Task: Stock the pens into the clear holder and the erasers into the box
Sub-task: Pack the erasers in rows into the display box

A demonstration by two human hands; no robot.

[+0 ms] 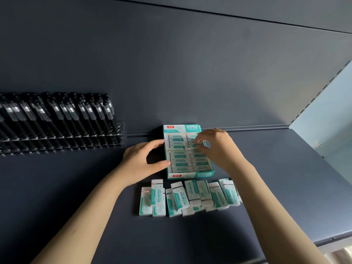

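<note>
A teal and white box (172, 175) sits on the dark shelf, with rows of wrapped erasers lying in it. My left hand (142, 161) grips the box's left wall, thumb near the front and fingers at the back. Over the far right part of the box, my right hand (217, 147) pinches one eraser (194, 146) between thumb and fingertips. Several loose erasers (190, 197) lie in a jumbled row in front of the box. The clear holder (118, 139) at the left is packed with black pens (57, 119).
The dark shelf (266, 197) has a back wall behind the box and a front edge at lower right. A slotted upright (320, 88) and a pale side panel stand at the right.
</note>
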